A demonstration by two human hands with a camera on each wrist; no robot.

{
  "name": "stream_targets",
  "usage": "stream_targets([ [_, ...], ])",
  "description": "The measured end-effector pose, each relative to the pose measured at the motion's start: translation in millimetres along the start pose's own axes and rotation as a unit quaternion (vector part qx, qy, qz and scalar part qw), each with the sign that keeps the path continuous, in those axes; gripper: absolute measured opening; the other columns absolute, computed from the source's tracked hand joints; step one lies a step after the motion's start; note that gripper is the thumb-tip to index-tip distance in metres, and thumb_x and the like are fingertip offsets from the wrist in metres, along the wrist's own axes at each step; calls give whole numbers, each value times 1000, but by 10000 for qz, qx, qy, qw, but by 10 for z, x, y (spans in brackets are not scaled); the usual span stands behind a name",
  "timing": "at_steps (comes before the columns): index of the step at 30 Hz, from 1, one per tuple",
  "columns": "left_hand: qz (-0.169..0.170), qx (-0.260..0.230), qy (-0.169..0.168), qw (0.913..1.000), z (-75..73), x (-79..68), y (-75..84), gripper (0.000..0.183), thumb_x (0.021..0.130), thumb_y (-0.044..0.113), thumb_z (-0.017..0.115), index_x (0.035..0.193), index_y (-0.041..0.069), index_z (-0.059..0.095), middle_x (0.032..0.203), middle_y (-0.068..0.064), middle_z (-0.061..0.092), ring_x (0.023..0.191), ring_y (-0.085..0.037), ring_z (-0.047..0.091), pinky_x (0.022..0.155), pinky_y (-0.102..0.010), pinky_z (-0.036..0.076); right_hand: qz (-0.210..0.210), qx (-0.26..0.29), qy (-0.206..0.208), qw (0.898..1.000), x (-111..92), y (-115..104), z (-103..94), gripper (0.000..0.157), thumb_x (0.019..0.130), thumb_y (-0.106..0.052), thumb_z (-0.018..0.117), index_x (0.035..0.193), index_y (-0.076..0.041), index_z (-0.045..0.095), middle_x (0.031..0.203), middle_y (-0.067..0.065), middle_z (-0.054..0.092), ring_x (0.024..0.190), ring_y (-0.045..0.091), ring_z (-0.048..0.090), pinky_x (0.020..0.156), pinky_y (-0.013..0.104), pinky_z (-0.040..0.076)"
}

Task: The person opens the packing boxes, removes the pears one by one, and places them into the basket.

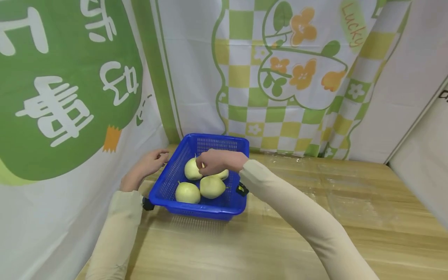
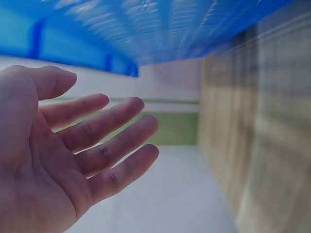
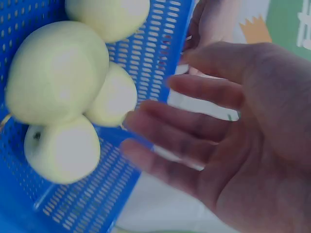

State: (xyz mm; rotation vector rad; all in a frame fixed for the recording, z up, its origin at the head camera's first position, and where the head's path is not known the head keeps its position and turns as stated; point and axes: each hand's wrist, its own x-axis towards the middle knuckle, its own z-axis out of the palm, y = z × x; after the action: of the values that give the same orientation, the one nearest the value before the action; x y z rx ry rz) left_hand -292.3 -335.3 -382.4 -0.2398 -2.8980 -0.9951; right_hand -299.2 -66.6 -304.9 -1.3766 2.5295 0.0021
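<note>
A blue plastic basket [image 1: 210,212] with slotted walls holds several pale yellow-green pears [image 1: 212,187]. Over the fruit is my right hand [image 1: 218,161], overlapping the rear pears in the head view. From the right wrist view, that hand's fingers [image 3: 165,131] are spread and loosely bent, with nothing gripped, and the pears [image 3: 58,73] lie beyond the fingertips. My left hand [image 1: 149,165] is just outside the basket's left wall. Its palm and parted fingers [image 2: 121,141] show in the left wrist view, holding nothing, with the blue basket wall [image 2: 160,29] above them.
The basket is over a wood-grain table [image 1: 280,241]. Clear plastic sheets or packs [image 1: 350,194] lie to the right. A printed green-and-white cloth [image 1: 280,116] hangs behind, and another [image 1: 87,155] on the left. Small black devices sit by the left cuff [image 1: 129,202] and right cuff [image 1: 250,173].
</note>
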Motion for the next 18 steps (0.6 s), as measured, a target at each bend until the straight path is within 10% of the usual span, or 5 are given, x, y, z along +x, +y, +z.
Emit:
stream_targets([
  [18, 519, 1028, -346, 9927, -459, -229, 546, 45, 100, 30, 35, 127, -3, 49, 121, -24, 56, 111, -40, 51, 90, -54, 41, -627, 343, 2386, 9685, -1118, 578, -204, 23, 86, -7, 49, 64, -16, 47, 58, -7, 41, 50, 5, 37, 51, 22, 34],
])
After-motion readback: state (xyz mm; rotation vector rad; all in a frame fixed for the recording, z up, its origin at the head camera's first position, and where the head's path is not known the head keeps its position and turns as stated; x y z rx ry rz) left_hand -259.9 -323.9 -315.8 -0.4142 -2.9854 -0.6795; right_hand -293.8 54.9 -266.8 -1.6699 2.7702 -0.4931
